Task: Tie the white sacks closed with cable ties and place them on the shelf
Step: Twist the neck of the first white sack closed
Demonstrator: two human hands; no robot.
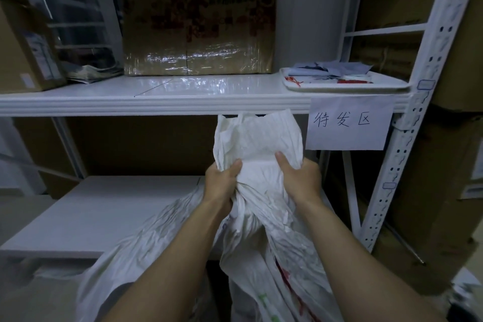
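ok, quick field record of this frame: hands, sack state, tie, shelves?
left hand: grips the gathered neck of the white sack
right hand: grips the same neck from the other side
sack top: bunched, loose end standing above both hands
cable tie: none visible
upper shelf: cardboard box, tray of papers, paper sign hanging off the front edge
lower shelf: behind the sack

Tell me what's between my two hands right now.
In the head view, the gathered neck of the sack lies between the left hand and the right hand; both grip it.
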